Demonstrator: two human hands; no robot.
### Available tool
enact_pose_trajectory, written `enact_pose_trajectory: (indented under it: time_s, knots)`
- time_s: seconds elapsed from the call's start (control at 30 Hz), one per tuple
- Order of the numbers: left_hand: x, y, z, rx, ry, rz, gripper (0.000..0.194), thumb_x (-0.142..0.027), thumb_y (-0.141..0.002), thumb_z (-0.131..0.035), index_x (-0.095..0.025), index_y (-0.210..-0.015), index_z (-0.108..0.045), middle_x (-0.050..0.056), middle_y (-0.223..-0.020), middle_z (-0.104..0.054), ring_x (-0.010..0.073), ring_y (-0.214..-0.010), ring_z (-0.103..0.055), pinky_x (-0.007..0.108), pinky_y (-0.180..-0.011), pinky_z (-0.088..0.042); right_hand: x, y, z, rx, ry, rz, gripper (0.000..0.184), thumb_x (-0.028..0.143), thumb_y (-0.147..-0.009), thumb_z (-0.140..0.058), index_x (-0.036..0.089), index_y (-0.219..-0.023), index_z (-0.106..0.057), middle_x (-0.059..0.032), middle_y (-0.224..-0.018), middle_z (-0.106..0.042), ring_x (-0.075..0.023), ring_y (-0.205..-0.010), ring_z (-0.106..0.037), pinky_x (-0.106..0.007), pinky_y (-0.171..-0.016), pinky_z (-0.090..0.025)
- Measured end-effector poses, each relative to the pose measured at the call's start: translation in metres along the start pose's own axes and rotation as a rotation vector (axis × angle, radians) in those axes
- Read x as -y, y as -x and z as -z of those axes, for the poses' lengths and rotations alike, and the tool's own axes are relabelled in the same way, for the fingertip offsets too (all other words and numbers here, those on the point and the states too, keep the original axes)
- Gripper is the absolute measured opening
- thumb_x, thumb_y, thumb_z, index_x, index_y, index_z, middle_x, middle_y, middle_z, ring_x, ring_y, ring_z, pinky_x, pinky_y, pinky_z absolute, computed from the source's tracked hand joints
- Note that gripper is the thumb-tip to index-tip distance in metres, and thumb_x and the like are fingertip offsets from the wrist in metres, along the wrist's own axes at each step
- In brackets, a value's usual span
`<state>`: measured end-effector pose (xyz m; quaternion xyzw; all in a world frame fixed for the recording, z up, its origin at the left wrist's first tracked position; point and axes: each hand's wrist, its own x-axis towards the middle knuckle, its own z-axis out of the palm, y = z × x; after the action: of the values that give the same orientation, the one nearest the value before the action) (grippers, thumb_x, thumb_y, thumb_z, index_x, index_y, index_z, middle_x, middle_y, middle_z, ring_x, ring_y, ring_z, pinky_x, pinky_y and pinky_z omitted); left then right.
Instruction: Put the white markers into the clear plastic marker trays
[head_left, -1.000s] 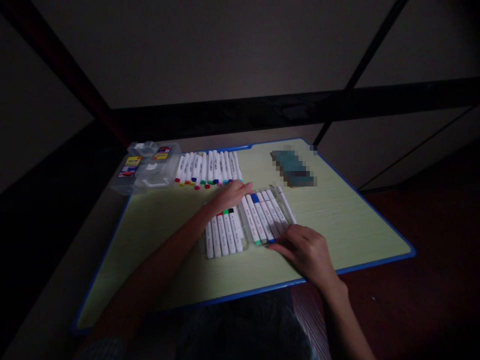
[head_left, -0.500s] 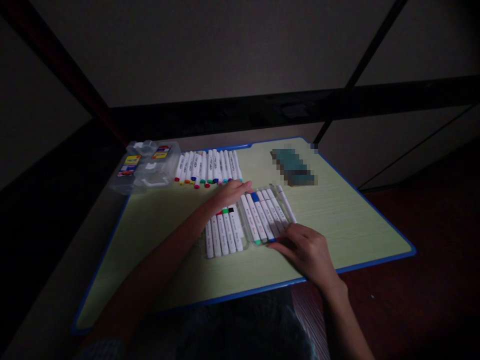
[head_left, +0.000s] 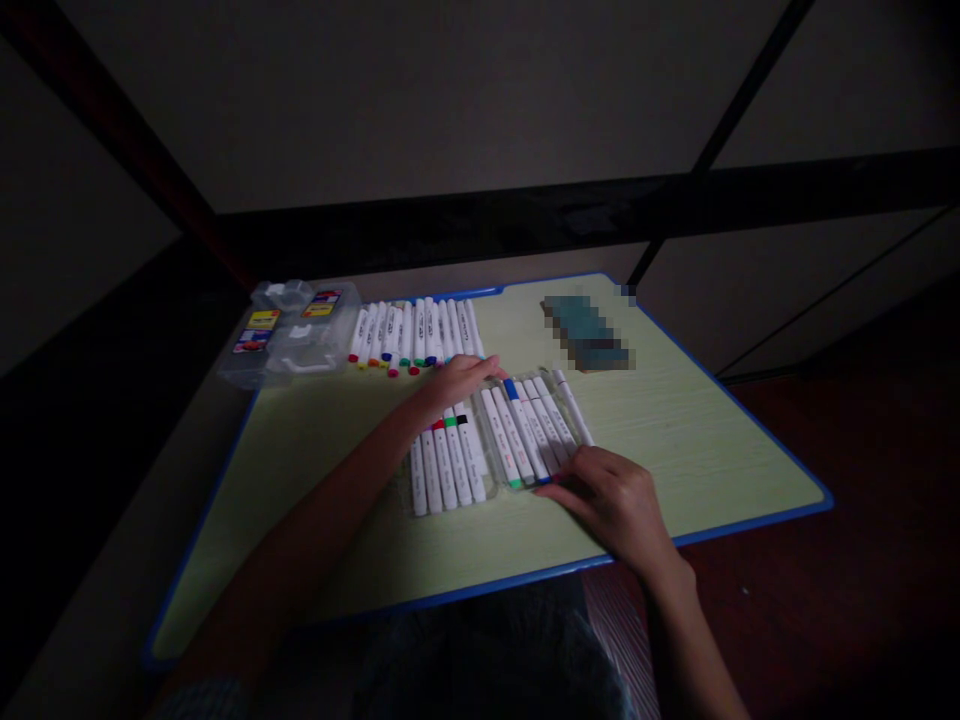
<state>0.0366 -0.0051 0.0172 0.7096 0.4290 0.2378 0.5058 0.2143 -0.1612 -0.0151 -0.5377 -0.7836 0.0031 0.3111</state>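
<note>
A clear plastic tray [head_left: 491, 440] holds a row of white markers, among them a blue-capped marker [head_left: 512, 390] lying slightly askew. My left hand [head_left: 459, 380] reaches across from the left, fingers stretched out, tips close by the blue cap; whether they touch it I cannot tell. At the tray's near right corner, my right hand [head_left: 615, 500] is closed, thumb along the near edge and fingers bent over the marker ends. Under my left forearm sits a second clear tray [head_left: 491, 490] of white markers [head_left: 448, 470], some with red, green and black bands.
Loose markers [head_left: 416, 335] with coloured ends lie in a row at the back. Left of them is a clear plastic case [head_left: 307, 335] with labels. A pixelated teal object [head_left: 585, 330] lies back right. The pale table [head_left: 712, 440] has a blue rim.
The blue-capped marker has shifted and tilted a little, with more of its cap showing. My left hand has moved very slightly up; my right hand keeps its place.
</note>
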Motion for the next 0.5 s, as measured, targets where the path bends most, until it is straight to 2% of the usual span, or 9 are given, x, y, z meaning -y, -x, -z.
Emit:
enact_pose_trajectory:
  time_s: [0.1,0.27,0.5]
  knots:
    - [0.0003,0.0007,0.0006,0.004,0.054,-0.014,0.029,-0.028,-0.083,-0.044,-0.010,-0.082,-0.067,0.008,-0.083,-0.069,0.0139,-0.076,-0.062,0.026,-0.073,-0.046,-0.0002,0.0008,0.0001,-0.001,-0.004,-0.001,0.029,0.041,-0.079,-0.057,0.016,-0.066,-0.055,-0.0022,-0.060,-0.056,-0.0137,-0.058,-0.052,-0.025,-0.053,-0.038]
    - [0.0012,-0.0043,-0.0003,-0.023,0.062,-0.100,0.010,-0.016,-0.069,-0.059,-0.010,-0.075,-0.065,0.006,-0.076,-0.068,0.0123,-0.073,-0.062,0.026,-0.075,-0.047,0.0001,0.0009,-0.0003,0.007,-0.009,-0.003,0.029,0.041,-0.079,-0.057,0.015,-0.066,-0.055,-0.0022,-0.061,-0.056,-0.0141,-0.058,-0.053,-0.025,-0.053,-0.038]
    - [-0.0042,-0.0009,-0.0052,-0.092,0.166,-0.091,0.011,-0.012,-0.062,-0.064,-0.010,-0.071,-0.059,0.005,-0.070,-0.065,0.0112,-0.066,-0.061,0.026,-0.069,-0.049,0.0008,-0.0012,-0.0003,0.014,-0.001,0.000,0.028,0.040,-0.080,-0.056,0.016,-0.066,-0.055,-0.0020,-0.060,-0.056,-0.0143,-0.058,-0.053,-0.025,-0.054,-0.038]
